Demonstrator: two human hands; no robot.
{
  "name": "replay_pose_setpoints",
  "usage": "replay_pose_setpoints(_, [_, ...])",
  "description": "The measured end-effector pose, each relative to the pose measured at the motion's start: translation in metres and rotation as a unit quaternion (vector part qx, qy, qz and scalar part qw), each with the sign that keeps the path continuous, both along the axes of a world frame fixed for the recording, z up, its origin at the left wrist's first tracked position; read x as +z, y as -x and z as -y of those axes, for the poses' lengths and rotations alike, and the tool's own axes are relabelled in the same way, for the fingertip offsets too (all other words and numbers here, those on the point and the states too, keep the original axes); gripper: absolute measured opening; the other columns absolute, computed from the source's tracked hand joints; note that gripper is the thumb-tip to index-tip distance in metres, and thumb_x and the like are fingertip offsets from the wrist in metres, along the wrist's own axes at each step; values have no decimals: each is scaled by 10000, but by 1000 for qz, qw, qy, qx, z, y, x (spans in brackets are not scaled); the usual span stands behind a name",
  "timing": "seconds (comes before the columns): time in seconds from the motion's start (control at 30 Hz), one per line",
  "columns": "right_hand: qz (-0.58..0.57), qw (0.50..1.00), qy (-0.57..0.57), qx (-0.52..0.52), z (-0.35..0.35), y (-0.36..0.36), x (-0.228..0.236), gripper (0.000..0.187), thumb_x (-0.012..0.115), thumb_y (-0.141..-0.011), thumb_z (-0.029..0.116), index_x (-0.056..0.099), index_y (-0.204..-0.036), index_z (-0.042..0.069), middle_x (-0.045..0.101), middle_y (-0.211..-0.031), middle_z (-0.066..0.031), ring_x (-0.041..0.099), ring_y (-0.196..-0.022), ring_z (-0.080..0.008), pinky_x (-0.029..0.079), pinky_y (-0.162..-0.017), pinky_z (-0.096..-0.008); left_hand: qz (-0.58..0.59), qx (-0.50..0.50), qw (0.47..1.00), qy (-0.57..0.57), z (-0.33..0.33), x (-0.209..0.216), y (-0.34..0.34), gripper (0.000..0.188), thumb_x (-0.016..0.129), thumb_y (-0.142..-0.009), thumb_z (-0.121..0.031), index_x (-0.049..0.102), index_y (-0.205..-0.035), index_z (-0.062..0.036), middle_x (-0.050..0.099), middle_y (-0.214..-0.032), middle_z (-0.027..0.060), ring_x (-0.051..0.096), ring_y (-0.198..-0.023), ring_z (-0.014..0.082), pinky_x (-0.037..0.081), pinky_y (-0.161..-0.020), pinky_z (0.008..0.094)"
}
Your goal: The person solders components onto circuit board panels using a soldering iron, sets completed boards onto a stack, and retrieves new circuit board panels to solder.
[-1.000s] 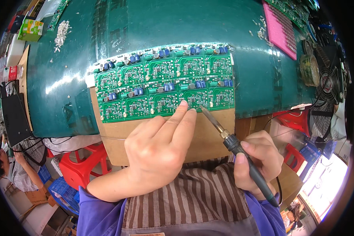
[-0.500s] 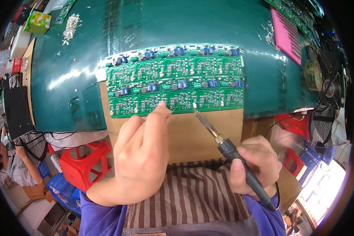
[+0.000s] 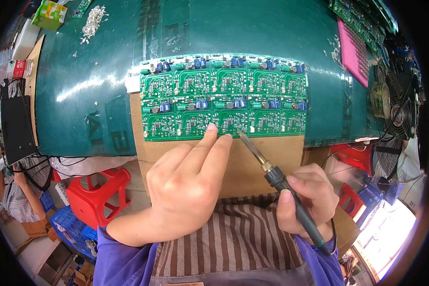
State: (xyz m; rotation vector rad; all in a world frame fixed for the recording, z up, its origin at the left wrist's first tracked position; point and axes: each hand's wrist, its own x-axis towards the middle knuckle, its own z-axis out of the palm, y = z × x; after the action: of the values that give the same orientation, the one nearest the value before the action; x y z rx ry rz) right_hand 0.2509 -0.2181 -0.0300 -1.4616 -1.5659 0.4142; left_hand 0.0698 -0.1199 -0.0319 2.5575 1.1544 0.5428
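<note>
A green circuit board panel (image 3: 193, 97), split into rows of repeated circuits with blue capacitors, lies on a brown cardboard sheet (image 3: 262, 164). My left hand (image 3: 186, 178) reaches to its near edge, with one fingertip resting on the board. Beside it another finger is bent in a pinch on what looks like a thin wire, barely visible; the thumb is hidden. My right hand (image 3: 310, 200) is closed round the dark handle of a soldering iron (image 3: 276, 178). The iron's tip meets the panel's near row, just right of my left fingertips.
A pile of small pale parts (image 3: 93, 23) lies far left on the green table mat (image 3: 214, 35). At the right are a pink foam block (image 3: 352, 52), stacked circuit boards (image 3: 360, 21) and a fan (image 3: 399, 109). Red stools (image 3: 97, 195) stand below the table edge, with another person at the left.
My left fingers have shifted right along the panel's near edge, and one now reaches onto the board. The iron tip has moved slightly right, and the whole view has swung a little.
</note>
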Motion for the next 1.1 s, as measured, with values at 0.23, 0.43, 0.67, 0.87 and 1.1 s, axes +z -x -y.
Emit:
replay_pose_setpoints(0.23, [24, 1000, 11, 13, 1, -3, 5, 223, 701, -688, -1, 604, -886, -31, 601, -651, -104, 580, -546, -234, 478, -516, -318, -3, -8, 1000, 8, -2, 4, -2, 289, 735, -686, 15, 720, -959, -78, 715, -942, 127, 615, -612, 218, 494, -562, 306])
replay_pose_setpoints(0.43, [41, 991, -52, -119, 17, -24, 4, 174, 651, -760, 44, 575, -894, -38, 585, -644, -116, 559, -542, -211, 449, -516, -294, 30, -6, 999, 30, -7, 7, -5, 231, 745, -701, 18, 727, -911, -76, 717, -952, 110, 641, -652, 236, 507, -584, 318])
replay_pose_setpoints(0.67, [130, 878, -73, -455, 43, -122, -10, 116, 629, -905, 65, 581, -969, -20, 628, -864, -66, 585, -736, -83, 480, -667, -228, 64, 28, 995, 69, -6, 5, 0, 167, 716, -760, 45, 698, -914, -17, 713, -864, 141, 682, -681, 265, 532, -607, 315])
replay_pose_setpoints(0.87, [129, 817, -6, -561, 38, -185, -31, 183, 624, -933, 147, 615, -1030, -7, 613, -874, -46, 554, -785, -89, 463, -734, -235, 57, 30, 994, 88, -6, 10, -1, 149, 695, -782, 52, 667, -921, 8, 695, -823, 125, 624, -634, 247, 490, -584, 333])
replay_pose_setpoints(1.1, [33, 918, -93, -384, 25, -93, -19, 149, 599, -920, 45, 568, -1054, -14, 598, -927, -92, 602, -817, -135, 495, -730, -251, 74, 89, 993, 33, -4, 5, 12, 93, 614, -873, 35, 619, -962, 8, 682, -913, 124, 666, -739, 226, 508, -645, 292])
